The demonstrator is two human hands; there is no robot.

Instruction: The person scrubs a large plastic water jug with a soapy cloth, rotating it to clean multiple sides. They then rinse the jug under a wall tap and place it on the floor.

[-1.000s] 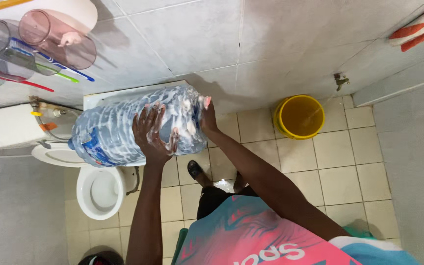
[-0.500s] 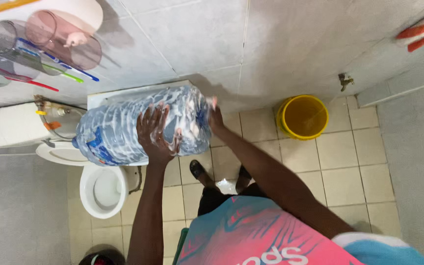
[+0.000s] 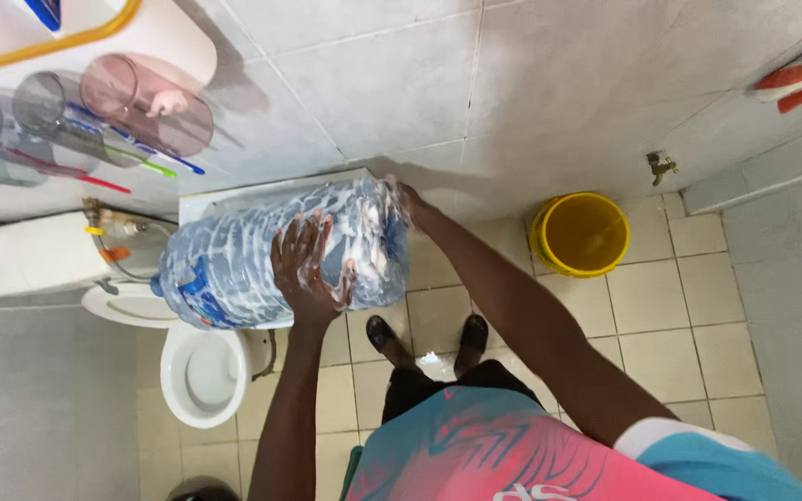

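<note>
Tiled bathroom, soapy clear water jug point(image 3: 262, 260) above toilet point(image 3: 201, 371), left hand point(image 3: 308, 269) and right hand point(image 3: 407, 199) grasping it, empty yellow bucket point(image 3: 582, 232) right of toilet

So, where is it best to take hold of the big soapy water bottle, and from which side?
The water bottle lies sideways, neck to the left, and its foamy wall looks slippery. Probably safest is one palm spread around the ribbed middle from the near side, as the left hand does, and the other against the flat base from the right, where the right hand presses.
</note>
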